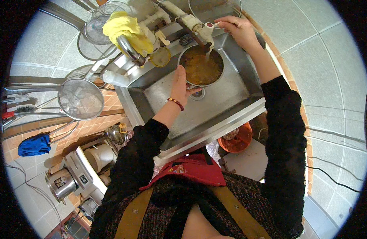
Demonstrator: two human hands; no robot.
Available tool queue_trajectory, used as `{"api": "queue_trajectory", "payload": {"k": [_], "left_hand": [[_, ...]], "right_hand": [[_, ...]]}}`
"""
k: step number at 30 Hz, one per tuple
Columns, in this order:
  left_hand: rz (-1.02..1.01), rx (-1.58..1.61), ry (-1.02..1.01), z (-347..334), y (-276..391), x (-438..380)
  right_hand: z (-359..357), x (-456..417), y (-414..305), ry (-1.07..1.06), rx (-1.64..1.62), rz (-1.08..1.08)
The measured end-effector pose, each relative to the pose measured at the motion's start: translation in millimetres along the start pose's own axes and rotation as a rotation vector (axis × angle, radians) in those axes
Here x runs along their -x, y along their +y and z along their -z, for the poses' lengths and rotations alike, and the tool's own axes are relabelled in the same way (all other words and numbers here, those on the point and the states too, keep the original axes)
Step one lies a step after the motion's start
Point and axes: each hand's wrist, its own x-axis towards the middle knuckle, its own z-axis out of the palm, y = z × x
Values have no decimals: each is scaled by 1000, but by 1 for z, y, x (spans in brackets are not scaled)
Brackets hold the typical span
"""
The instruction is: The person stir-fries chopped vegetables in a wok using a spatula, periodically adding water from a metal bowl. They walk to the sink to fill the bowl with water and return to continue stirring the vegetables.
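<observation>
A round metal pot [181,53] is in the stainless steel sink [168,101], toward its back wall. Cloudy orange-brown liquid [201,70] fills part of it. Water runs into the pot from a white tap [208,31] above. My left hand [182,83] holds the pot at its near left side, thumb along the rim. With my right hand [238,28] I grip the tap's small lever [217,25] between thumb and fingers. Below the pot the sink's drain [197,94] shows in part.
A yellow cloth [123,27] hangs over a curved chrome spout [131,52]. Mesh strainers [80,99] hang on the left wall. A white bottle [115,79] and a small yellow-rimmed strainer [160,57] sit along the sink's edge. Beneath the sink stands an orange bucket [240,139].
</observation>
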Motion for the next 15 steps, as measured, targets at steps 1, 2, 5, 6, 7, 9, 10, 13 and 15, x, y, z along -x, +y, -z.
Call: {"api": "queue_trajectory", "payload": {"k": [1, 2, 5, 6, 7, 9, 10, 13, 15], "left_hand": [[16, -3, -39, -3, -1, -1], [31, -7, -79, -7, -2, -2], [74, -11, -122, -16, -9, -11], [86, -13, -123, -20, -10, -14], [97, -18, -127, -23, -12, -15], [121, -28, -137, -30, -13, -18], [128, -9, -137, -34, -15, -22], [136, 50, -143, -35, -22, -41], [133, 88, -168, -36, -24, -52]], "right_hand": [[1, 0, 0, 5, 3, -1], [2, 0, 1, 9, 7, -2], [3, 0, -9, 48, 21, 59], [5, 1, -14, 36, 38, 23], [7, 3, -22, 23, 56, -13], [9, 5, -24, 23, 67, -53], [8, 7, -22, 34, 59, -56], [8, 7, -19, 33, 54, -24], [8, 7, -16, 24, 57, -3]]}}
